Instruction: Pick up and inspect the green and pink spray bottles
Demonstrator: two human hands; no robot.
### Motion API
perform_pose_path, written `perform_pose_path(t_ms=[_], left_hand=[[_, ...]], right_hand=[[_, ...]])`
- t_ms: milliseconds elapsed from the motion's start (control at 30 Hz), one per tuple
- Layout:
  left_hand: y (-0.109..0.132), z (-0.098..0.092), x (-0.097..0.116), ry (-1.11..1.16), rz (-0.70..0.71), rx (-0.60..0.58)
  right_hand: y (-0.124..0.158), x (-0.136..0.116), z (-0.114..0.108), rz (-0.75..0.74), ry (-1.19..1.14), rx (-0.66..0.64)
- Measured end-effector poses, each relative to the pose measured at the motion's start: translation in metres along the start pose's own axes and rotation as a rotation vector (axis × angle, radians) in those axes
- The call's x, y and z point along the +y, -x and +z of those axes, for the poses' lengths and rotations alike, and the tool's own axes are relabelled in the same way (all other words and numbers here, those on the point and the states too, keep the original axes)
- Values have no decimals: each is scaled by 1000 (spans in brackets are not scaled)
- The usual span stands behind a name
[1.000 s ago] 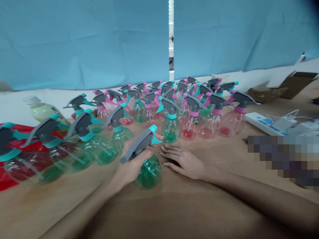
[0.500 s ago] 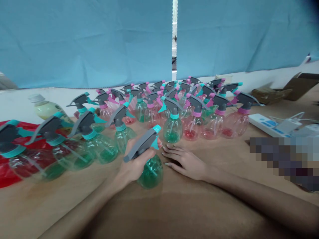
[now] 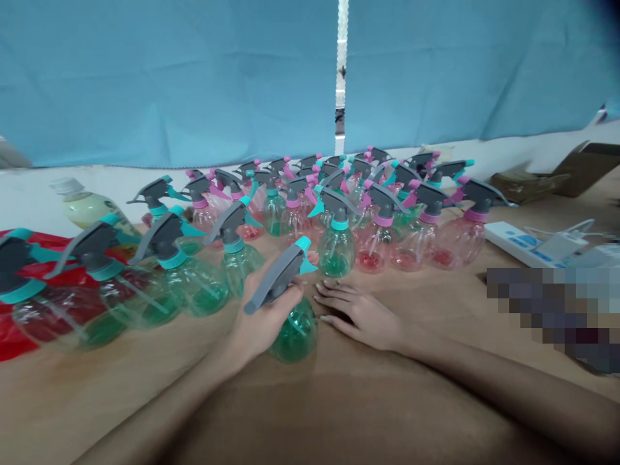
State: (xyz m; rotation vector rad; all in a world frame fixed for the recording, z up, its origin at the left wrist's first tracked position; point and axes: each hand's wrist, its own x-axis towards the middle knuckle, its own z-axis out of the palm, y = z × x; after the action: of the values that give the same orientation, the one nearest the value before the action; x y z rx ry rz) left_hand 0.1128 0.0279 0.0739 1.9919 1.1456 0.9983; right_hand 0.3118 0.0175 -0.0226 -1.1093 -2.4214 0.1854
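Observation:
My left hand (image 3: 264,323) is wrapped round the neck of a green spray bottle (image 3: 296,332) with a grey and turquoise trigger head. The bottle is on or just over the table, tilted a little, its nozzle pointing up and away to the right. Part of its neck and collar is hidden by my fingers. My right hand (image 3: 363,316) lies flat on the table just right of this bottle, fingers stretched out and holding nothing. Beyond its fingertips stands another green spray bottle (image 3: 336,252) with a turquoise collar.
Several green spray bottles (image 3: 196,287) line the left side, beside a red plastic bag (image 3: 14,336). Pink spray bottles (image 3: 460,239) and more green ones crowd the back. A power strip (image 3: 516,242), a cardboard box (image 3: 591,168) and a pale drink bottle (image 3: 90,206) surround them.
The trigger head of the held spray bottle has tipped slightly, its nozzle a bit higher, with my left hand still around the neck. My right hand has stayed in place.

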Motion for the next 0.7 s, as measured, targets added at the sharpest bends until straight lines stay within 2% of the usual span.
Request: perform_pose_path(t_ms=[367, 700], left_hand=[[1, 0, 1, -32, -23, 14], [-2, 0, 10, 95, -37, -62]], right_hand=[[1, 1, 1, 1, -6, 12], [1, 1, 1, -5, -24, 15]])
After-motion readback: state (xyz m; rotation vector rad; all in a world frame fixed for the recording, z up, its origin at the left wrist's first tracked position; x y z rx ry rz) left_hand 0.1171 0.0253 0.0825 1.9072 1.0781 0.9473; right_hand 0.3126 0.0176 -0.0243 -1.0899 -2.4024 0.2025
